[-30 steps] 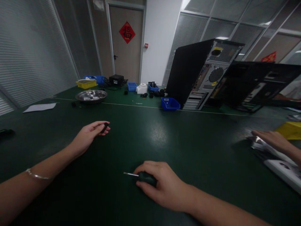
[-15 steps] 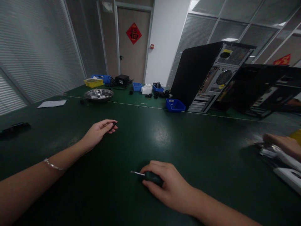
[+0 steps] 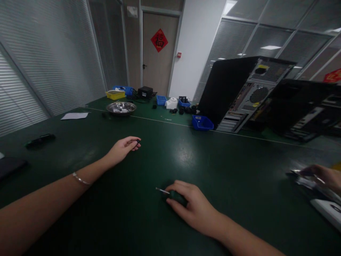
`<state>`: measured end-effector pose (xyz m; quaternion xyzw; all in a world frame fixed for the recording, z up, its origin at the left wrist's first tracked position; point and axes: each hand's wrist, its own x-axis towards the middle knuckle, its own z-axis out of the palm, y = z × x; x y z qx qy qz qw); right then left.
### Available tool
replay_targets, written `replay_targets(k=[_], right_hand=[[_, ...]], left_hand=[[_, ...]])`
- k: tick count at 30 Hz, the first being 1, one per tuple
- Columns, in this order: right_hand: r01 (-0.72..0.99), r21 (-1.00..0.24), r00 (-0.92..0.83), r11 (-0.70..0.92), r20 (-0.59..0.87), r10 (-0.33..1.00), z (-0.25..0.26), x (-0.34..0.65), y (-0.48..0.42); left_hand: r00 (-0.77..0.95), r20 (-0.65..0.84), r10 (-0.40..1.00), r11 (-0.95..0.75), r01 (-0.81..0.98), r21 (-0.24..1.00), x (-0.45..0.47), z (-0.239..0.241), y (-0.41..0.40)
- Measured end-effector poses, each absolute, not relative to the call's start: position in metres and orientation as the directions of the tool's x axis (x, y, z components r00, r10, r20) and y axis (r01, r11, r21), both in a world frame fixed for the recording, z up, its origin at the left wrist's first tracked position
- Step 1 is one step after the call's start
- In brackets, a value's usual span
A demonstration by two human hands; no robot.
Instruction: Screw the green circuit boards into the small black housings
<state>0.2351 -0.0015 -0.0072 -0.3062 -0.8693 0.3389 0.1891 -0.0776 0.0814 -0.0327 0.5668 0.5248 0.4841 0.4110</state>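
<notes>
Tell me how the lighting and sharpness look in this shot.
Head view: dim, soft ceiling-light glare on the green table; wide-angle bending tilts the door and computer case; right hand on the screwdriver reads clearly, the co-worker's hand at the right edge is smeared.

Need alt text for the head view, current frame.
The person's right hand grips a screwdriver low over a dark green table, while the left hand pinches a small black part. Behind are a computer tower, a blue bin and a metal bowl. Another person's hand is at the right edge.
</notes>
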Motion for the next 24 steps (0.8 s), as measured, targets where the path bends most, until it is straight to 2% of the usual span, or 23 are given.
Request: replay_targets(k=[6,14,24], right_hand=[[0.392,-0.709,-0.736,0.586,0.14,0.662,-0.006,0.234,-0.003],[0.372,-0.716,-0.686,0.591,0.217,0.695,-0.003,0.234,-0.01],[0.328,-0.738,-0.678,0.59,0.251,0.691,-0.006,0.232,-0.013]], left_hand=[[0.001,0.123,0.992,-0.12,0.199,0.973,-0.057,-0.026,0.051],[0.303,0.087,0.949,-0.145,0.174,0.974,0.007,-0.007,-0.009],[0.413,0.113,0.904,-0.203,0.181,0.962,0.009,-0.008,-0.018]])
